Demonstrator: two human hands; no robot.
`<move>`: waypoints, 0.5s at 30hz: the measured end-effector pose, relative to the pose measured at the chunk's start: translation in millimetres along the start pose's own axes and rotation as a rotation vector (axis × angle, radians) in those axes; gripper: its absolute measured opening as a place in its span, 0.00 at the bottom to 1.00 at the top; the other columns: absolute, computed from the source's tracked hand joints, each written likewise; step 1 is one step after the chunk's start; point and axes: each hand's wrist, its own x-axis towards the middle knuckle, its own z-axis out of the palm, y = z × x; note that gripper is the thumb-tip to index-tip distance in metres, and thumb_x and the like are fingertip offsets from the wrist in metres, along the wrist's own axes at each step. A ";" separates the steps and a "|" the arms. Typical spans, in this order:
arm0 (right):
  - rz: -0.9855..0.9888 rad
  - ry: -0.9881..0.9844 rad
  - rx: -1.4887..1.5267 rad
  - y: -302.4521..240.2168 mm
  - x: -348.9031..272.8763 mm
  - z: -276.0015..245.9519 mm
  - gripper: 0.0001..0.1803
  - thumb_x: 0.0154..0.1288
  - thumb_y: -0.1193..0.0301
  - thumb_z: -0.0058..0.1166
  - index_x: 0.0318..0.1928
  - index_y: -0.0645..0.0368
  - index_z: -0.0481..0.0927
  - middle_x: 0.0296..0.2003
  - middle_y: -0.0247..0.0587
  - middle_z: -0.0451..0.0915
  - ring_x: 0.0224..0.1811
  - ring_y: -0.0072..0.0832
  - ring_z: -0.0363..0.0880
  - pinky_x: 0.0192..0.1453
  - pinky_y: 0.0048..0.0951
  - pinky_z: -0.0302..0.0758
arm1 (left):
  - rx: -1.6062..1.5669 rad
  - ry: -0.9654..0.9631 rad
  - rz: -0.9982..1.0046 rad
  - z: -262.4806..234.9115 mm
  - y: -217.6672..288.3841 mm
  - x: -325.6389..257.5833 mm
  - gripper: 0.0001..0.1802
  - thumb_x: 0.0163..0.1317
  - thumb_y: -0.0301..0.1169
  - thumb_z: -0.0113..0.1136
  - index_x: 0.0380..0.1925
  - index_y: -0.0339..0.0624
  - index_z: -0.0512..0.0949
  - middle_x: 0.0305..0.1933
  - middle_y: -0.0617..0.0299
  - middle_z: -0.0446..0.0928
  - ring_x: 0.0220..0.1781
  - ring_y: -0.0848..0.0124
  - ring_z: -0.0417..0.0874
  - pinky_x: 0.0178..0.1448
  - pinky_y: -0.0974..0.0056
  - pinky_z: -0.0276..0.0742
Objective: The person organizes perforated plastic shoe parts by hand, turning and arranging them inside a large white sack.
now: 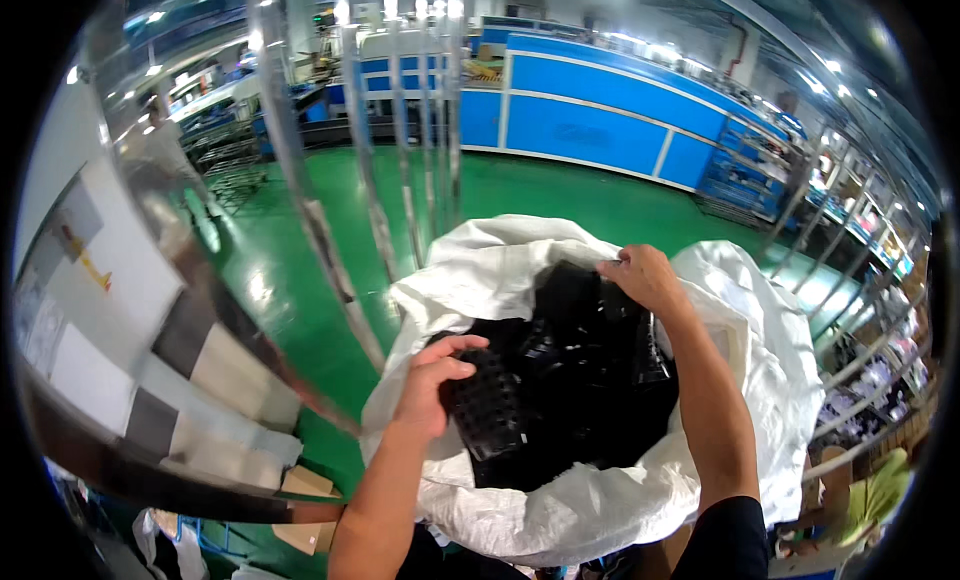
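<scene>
A large white woven sack (590, 520) stands before me with its mouth wide, holding a heap of black plastic parts (590, 420). My left hand (425, 395) is closed on the edge of a black gridded plastic piece (488, 410), at the left side of the sack's mouth. At the far right of the mouth, my right hand (648, 277) has its fingers pinched on the top of a dark, shiny black plastic piece (612, 302). Its lower part merges with the dark heap, so its full shape is hard to make out.
Shiny metal posts (365, 180) rise beyond the sack on the left. A white panel with a metal frame (240, 325) slants at the near left, with cardboard (305, 485) below it. Blue machine housing (590, 105) stands across the green floor (330, 175). Metal rails (870, 415) run at the right.
</scene>
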 end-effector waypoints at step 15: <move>-0.088 -0.577 -0.243 10.5 64.3 33.2 0.38 0.62 0.38 0.61 0.43 0.68 0.86 0.38 0.50 0.86 0.37 0.38 0.86 0.37 0.38 0.81 | -0.017 0.077 0.015 -9.3 -8.4 21.4 0.24 0.53 0.24 0.60 0.53 0.36 0.82 0.42 0.61 0.83 0.44 0.71 0.83 0.54 0.66 0.79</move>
